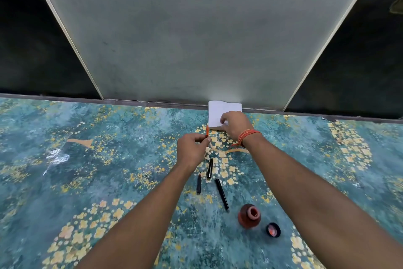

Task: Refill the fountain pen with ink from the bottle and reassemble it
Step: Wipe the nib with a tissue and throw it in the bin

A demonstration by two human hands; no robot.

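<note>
Fountain pen parts lie apart on the blue-green table (109, 181) with yellow flowers printed on it. Only the head camera shows this moment.

Three black pieces rest near the middle. The short black nib piece (199, 183) lies on the left. The shiny black pen cap (209, 169) lies just beside it. The long thin black pen barrel (222, 193) lies a little to the right, apart from both.

The small round reddish-brown ink bottle (249, 216) stands open, near the close end of the barrel. Its little round black bottle lid (273, 230) lies just beside it, inside up.

The left hand (192, 149) holds a thin orange tube (207, 131) upright. It looks like the pen's ink holder, but it is too small to be sure. The left fingers (207, 139) are pinched shut around its lower end.

The right hand (234, 126) rests on a small white sheet of paper (219, 109) at the far edge of the table, against the grey wall. Its fingers are curled down on the paper's near edge. I cannot tell if they grip it or only press it.

So the pen is taken apart and the bottle is open. I think the orange part may be about to be wiped. Whether it has ink in it yet, I cannot tell. Putting all the pieces back together and closing the bottle is still left.
</note>
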